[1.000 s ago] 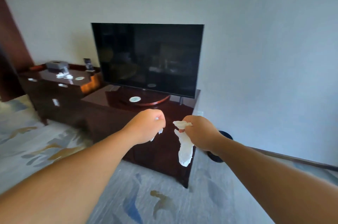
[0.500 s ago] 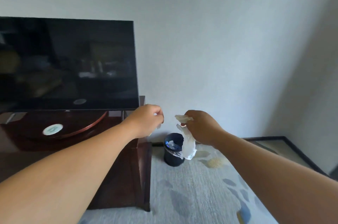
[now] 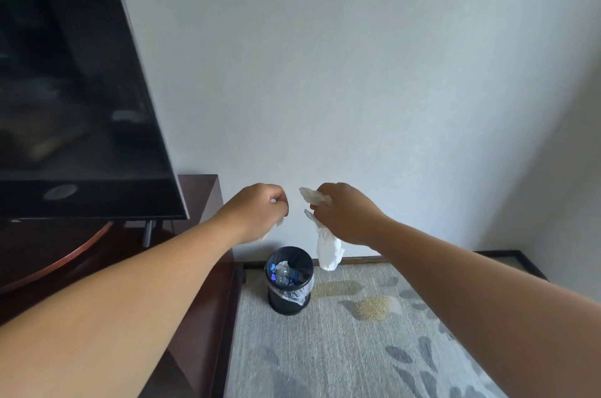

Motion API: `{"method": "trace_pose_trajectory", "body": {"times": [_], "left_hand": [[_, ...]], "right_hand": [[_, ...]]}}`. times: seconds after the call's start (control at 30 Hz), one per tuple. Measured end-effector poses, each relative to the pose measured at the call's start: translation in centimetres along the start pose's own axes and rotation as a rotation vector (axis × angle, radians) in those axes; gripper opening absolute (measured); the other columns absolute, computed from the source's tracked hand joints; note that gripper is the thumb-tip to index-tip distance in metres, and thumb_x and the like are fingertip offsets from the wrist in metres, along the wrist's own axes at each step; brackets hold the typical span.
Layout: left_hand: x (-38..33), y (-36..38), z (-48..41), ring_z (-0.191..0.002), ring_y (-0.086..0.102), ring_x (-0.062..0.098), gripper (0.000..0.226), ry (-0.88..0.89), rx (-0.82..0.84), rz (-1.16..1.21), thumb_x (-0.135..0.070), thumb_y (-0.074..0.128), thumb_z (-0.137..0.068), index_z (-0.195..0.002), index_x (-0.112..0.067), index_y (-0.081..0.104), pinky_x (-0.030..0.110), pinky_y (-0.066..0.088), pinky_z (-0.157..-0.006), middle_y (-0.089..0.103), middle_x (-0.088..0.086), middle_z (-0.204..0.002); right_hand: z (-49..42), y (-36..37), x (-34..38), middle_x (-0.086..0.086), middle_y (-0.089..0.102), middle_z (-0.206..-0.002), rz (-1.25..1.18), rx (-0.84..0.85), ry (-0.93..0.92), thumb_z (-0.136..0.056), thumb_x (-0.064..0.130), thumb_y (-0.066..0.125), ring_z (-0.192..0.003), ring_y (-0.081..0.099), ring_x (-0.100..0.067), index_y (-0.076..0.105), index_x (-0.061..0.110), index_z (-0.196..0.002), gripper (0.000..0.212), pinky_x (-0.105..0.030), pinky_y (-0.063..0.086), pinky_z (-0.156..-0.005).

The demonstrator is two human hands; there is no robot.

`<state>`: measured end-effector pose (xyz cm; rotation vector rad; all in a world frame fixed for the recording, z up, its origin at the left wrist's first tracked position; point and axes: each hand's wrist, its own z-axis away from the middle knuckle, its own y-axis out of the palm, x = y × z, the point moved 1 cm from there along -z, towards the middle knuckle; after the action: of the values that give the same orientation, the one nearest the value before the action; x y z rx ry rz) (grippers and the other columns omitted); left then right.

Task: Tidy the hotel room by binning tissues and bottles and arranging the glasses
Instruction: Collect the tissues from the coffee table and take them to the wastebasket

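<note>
White tissue [image 3: 327, 249] dangles above the bin [image 3: 288, 301], right hand [image 3: 346, 215] clenched around it. Left hand [image 3: 258, 212], likewise above, clutches a scrap [image 3: 279, 223].

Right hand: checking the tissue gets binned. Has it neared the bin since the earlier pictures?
Yes. The right hand, gripping a tissue, has come nearer the bin, which now looks larger, below and left of it.

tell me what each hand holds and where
Right hand grips a white tissue by its top end, the rest dangling. Left hand clutches a smaller tissue, mostly hidden.
</note>
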<state>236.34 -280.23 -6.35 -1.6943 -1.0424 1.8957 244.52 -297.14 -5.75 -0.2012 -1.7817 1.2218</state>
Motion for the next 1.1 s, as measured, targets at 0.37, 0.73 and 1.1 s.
{"method": "trace_pose_trajectory", "body": {"times": [0.37,0.73,1.1], "left_hand": [[6.7,2.9,-18.1,-0.064,0.055,0.006,0.019,-0.118,0.053,-0.034,-0.021,0.049,-0.082,-0.070,-0.025,0.063,0.024,0.035,-0.056,0.064,-0.012,-0.070],[17.5,6.4,-35.2,-0.064,0.054,0.009,0.020,-0.281,0.172,0.082,-0.035,0.041,-0.068,-0.081,-0.030,0.056,0.028,0.034,-0.056,0.055,-0.011,-0.081],[30.0,19.4,-40.8,-0.060,0.048,0.013,0.029,-0.501,0.167,0.087,-0.005,0.042,-0.087,-0.109,-0.024,0.039,0.013,0.031,-0.035,0.044,-0.002,-0.091]], "right_hand": [[-17.9,4.0,-9.2,0.001,0.051,-0.097,0.025,0.273,-0.040,-0.087,0.020,0.051,-0.077,0.052,-0.013,0.042,0.026,-0.093,0.012,-0.024,0.034,-0.057],[-35.8,11.2,-17.3,-0.003,0.065,-0.091,-0.022,0.401,0.053,-0.082,0.004,0.043,-0.069,0.063,-0.025,0.059,0.020,-0.086,0.022,-0.037,0.054,-0.057],[-43.9,25.6,-29.1,-0.005,0.041,-0.115,-0.014,0.622,0.185,-0.087,0.022,0.039,-0.093,0.052,-0.022,0.048,0.020,-0.106,0.021,-0.031,0.040,-0.070]]}}
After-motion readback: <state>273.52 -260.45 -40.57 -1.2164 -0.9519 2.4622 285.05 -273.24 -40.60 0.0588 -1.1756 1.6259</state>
